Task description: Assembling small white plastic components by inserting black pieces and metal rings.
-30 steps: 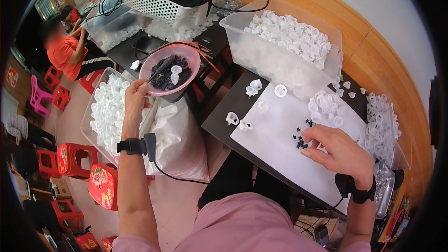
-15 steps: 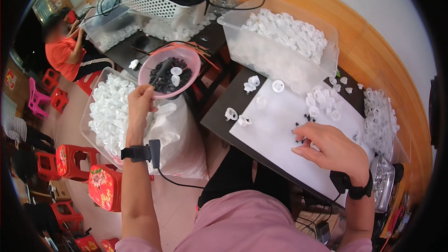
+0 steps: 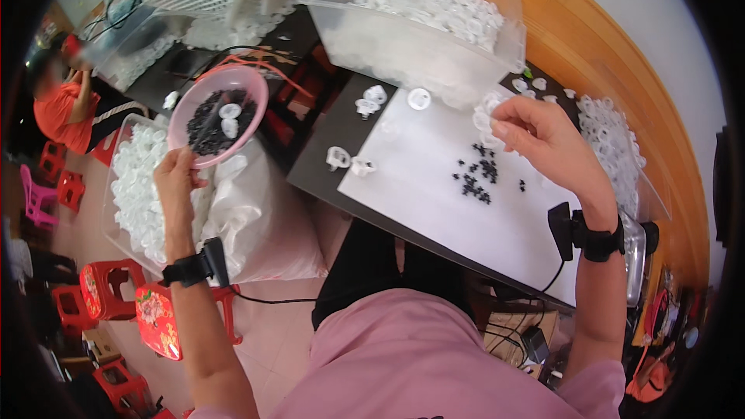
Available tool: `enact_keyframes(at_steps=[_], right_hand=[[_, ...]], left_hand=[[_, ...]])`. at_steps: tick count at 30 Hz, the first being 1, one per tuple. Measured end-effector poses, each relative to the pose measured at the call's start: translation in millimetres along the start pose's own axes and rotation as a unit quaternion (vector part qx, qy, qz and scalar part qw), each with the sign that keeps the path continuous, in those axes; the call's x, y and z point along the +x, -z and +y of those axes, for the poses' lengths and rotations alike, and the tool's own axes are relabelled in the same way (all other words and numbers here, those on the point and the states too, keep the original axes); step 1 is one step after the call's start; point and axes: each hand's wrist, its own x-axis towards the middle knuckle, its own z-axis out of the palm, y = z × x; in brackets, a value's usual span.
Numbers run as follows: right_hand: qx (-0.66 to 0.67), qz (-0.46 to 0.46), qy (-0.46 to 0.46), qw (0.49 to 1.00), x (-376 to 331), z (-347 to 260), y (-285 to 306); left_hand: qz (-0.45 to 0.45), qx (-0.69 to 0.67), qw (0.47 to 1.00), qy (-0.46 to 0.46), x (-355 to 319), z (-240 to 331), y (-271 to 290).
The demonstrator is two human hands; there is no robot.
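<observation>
A pink bowl [image 3: 219,114] of small black parts, with a few white pieces on top, sits at upper left of the frame, the left hand [image 3: 177,181] gripping its lower rim with fingers clamped. At centre right, loose black parts [image 3: 475,175] lie on a white sheet [image 3: 434,202]. Above them hovers the right hand [image 3: 545,142], fingertips pinched together beside white caps [image 3: 487,112]. A clear bin [image 3: 419,27] of white caps fills the upper centre.

Pink bowl [image 3: 220,114]: smooth glossy plastic, filled with small matt black parts. White sheet [image 3: 466,202] on dark bench [image 3: 326,163]: matt, paper-like. Clear bin [image 3: 403,39]: translucent plastic, loaded with white plastic caps; wall panel [image 3: 621,70]: varnished wood.
</observation>
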Motion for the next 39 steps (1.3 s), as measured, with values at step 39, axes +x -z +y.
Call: enact_keyframes(at_steps=[39], right_hand=[[0.313, -0.138, -0.050, 0.938, 63, -85, -149]], left_hand=[[-0.151, 0.009, 0.988, -0.010, -91, 69, -3]])
